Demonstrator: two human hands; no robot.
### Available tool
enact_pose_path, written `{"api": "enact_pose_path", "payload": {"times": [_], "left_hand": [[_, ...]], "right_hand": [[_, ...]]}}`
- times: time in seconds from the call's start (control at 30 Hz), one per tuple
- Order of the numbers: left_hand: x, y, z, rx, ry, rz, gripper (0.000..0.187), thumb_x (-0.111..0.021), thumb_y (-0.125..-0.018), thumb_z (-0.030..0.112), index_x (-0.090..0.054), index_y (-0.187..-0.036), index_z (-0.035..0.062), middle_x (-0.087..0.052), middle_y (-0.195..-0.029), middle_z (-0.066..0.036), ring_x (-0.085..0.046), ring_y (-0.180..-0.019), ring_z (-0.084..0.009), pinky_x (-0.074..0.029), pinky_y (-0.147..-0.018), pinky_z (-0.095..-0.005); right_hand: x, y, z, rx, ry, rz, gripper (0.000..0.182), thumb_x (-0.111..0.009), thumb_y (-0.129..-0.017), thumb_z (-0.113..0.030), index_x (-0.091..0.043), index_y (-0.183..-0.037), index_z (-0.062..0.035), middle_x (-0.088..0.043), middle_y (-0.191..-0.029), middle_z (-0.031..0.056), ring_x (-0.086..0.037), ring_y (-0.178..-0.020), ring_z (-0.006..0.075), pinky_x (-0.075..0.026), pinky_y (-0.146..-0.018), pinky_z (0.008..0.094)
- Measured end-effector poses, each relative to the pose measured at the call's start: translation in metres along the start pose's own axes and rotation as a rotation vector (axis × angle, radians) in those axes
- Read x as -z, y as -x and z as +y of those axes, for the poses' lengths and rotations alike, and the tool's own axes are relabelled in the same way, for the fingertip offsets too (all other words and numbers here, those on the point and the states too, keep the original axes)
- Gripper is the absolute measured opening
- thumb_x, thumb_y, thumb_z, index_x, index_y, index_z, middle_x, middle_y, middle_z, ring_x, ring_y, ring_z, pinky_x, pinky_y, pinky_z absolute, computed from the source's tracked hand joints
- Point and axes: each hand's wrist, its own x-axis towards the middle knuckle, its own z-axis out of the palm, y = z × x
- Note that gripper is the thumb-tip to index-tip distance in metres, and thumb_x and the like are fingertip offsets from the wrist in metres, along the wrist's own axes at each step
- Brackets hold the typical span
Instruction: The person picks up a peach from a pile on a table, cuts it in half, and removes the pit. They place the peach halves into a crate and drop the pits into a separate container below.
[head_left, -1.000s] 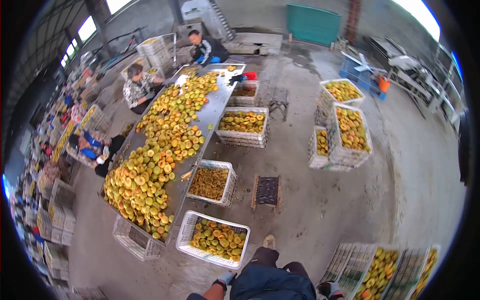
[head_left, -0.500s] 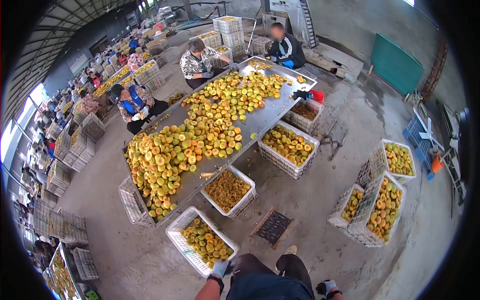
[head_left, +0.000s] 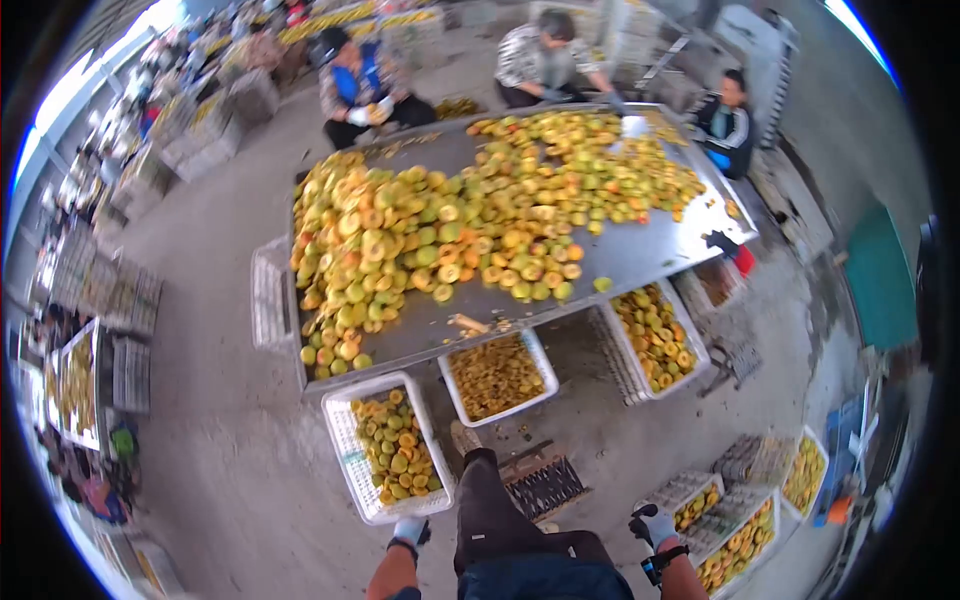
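My left hand (head_left: 412, 531), in a pale glove with dark finger areas, hangs just below the near end of a white plastic crate (head_left: 340, 455). Its fingers are small and smeared here. Inside that crate lie yellow-green halved fruit (head_left: 398, 448), apricot- or peach-like. My right hand (head_left: 652, 524), gloved the same way, is out to the right of my legs with fingers loosely bent and apart, nothing showing in it. Below it the wrist wears a dark band. Crates of fruit (head_left: 735, 550) stand beyond that hand to the right.
A metal table (head_left: 420, 352) ahead bears a large heap of halved fruit (head_left: 400, 230). Under its near edge are a bin of brownish bits (head_left: 497, 377) and another fruit crate (head_left: 655, 335). A low stool (head_left: 545, 490) stands by my feet. Three people sit along the table's far side.
My left hand has drawn back from inside the crate's near end to outside it. My right hand has risen into fuller view. One foot has stepped forward between crate and bin; the view has turned.
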Motion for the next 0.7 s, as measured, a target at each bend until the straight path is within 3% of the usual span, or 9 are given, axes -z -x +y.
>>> {"api": "enact_pose_path", "payload": {"times": [0.03,0.07,0.1,0.13,0.17,0.23,0.4,0.53,0.7], "left_hand": [[-0.016,-0.089,-0.046,-0.54,-0.183,0.06,0.037,-0.048,-0.089,0.032,-0.07,-0.076,0.005,-0.066,-0.065,-0.013,-0.066,-0.056,-0.0255,-0.054,-0.058,-0.0373],[-0.002,-0.066,0.035,0.044,0.029,-0.039,0.035,-0.052,-0.086,0.034,-0.071,-0.078,0.0059,-0.069,-0.071,-0.014,-0.068,-0.064,-0.0257,-0.054,-0.062,-0.0393],[-0.002,-0.081,0.073,0.054,0.28,-0.005,0.034,-0.056,-0.085,0.037,-0.072,-0.084,0.0074,-0.071,-0.086,-0.017,-0.07,-0.08,-0.0298,-0.054,-0.071,-0.0431],[0.004,-0.097,0.113,-0.072,-0.022,0.127,0.033,-0.058,-0.083,0.035,-0.071,-0.089,0.0051,-0.069,-0.093,-0.02,-0.067,-0.091,-0.0358,-0.052,-0.077,-0.0458],[0.006,-0.109,0.142,-0.166,0.053,0.165,0.034,-0.057,-0.083,0.035,-0.07,-0.09,0.0049,-0.069,-0.093,-0.021,-0.066,-0.092,-0.0369,-0.052,-0.079,-0.0453],[0.013,-0.126,0.201,-0.335,0.089,0.224,0.034,-0.057,-0.083,0.035,-0.07,-0.093,0.0056,-0.069,-0.093,-0.02,-0.065,-0.095,-0.0375,-0.051,-0.083,-0.0439],[0.037,-0.147,0.325,-0.287,-0.225,0.265,0.034,-0.059,-0.084,0.036,-0.068,-0.105,0.012,-0.068,-0.106,-0.015,-0.064,-0.102,-0.0339,-0.05,-0.087,-0.0425],[0.053,-0.225,0.374,-0.423,-0.143,0.55,0.028,-0.063,-0.081,0.03,-0.069,-0.101,0.0118,-0.069,-0.1,-0.014,-0.065,-0.098,-0.0326,-0.051,-0.084,-0.043],[0.116,-0.313,0.471,-0.317,-0.118,0.778,0.037,-0.06,-0.083,0.04,-0.07,-0.103,0.0106,-0.069,-0.105,-0.013,-0.066,-0.097,-0.0326,-0.051,-0.086,-0.0414]], "right_hand": [[-0.018,-0.015,-0.03,0.045,0.251,0.001,0.019,-0.06,-0.086,-0.02,-0.067,-0.093,-0.0034,-0.07,-0.077,0.013,-0.068,-0.066,0.0249,-0.054,-0.058,0.0364],[-0.041,-0.028,-0.061,0.027,0.293,-0.036,0.019,-0.06,-0.086,-0.02,-0.067,-0.093,-0.0034,-0.07,-0.077,0.013,-0.068,-0.066,0.0249,-0.054,-0.058,0.0364],[-0.064,-0.048,-0.1,0.226,0.789,-0.02,0.02,-0.061,-0.085,-0.02,-0.065,-0.097,-0.0036,-0.07,-0.081,0.0147,-0.068,-0.071,0.0292,-0.054,-0.063,0.0392],[-0.083,-0.068,-0.131,0.442,1.271,-0.006,0.022,-0.062,-0.085,-0.02,-0.064,-0.1,-0.0037,-0.07,-0.084,0.0164,-0.068,-0.075,0.0336,-0.054,-0.068,0.0421],[-0.101,-0.102,-0.149,0.494,1.458,-0.186,0.027,-0.061,-0.083,-0.028,-0.065,-0.094,-0.0037,-0.068,-0.088,0.0185,-0.065,-0.085,0.0379,-0.051,-0.079,0.0455],[-0.165,-0.121,-0.232,0.675,1.021,-0.088,0.025,-0.06,-0.082,-0.028,-0.066,-0.09,-0.0049,-0.067,-0.089,0.0188,-0.064,-0.086,0.0379,-0.05,-0.08,0.0461],[-0.294,-0.225,-0.357,0.852,1.091,-0.197,0.026,-0.059,-0.082,-0.026,-0.064,-0.095,-0.0056,-0.066,-0.096,0.0189,-0.063,-0.094,0.0374,-0.05,-0.081,0.0463],[-0.374,-0.29,-0.425,0.994,1.19,-0.135,0.025,-0.056,-0.084,-0.026,-0.063,-0.098,-0.0058,-0.066,-0.095,0.0187,-0.064,-0.091,0.0371,-0.051,-0.079,0.0476],[-0.424,-0.394,-0.433,1.068,1.321,-0.148,0.033,-0.061,-0.083,-0.031,-0.067,-0.108,-0.01,-0.069,-0.101,0.0151,-0.065,-0.097,0.0314,-0.053,-0.08,0.0433]]}}
